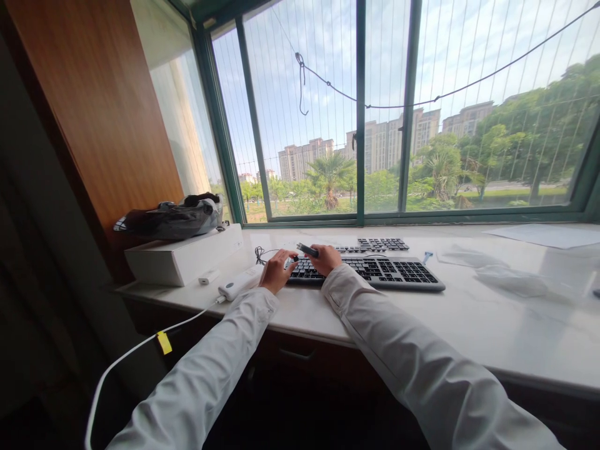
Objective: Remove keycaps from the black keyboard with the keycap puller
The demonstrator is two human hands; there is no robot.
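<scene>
My left hand (276,272) is at the left end of a black keyboard (407,275), pinching a small black keycap (295,258) between thumb and fingertips. Just to its right, my right hand (327,259) grips a stubby dark brush-like tool (308,250). The tool's pale end points left, toward the keycap but apart from it; its exact kind is too small to make out. Part of the keyboard is covered by my right hand and sleeve. Behind the keyboard, loose black keycaps (382,244) lie in rows on the white tabletop (300,315).
At the left, a white power strip (239,284) with a cable lies beside a small white adapter (209,277). A white box (182,256) carries a dark plastic bag (173,219). Right of the keyboard are a small blue tool (427,257) and clear plastic bags (510,281).
</scene>
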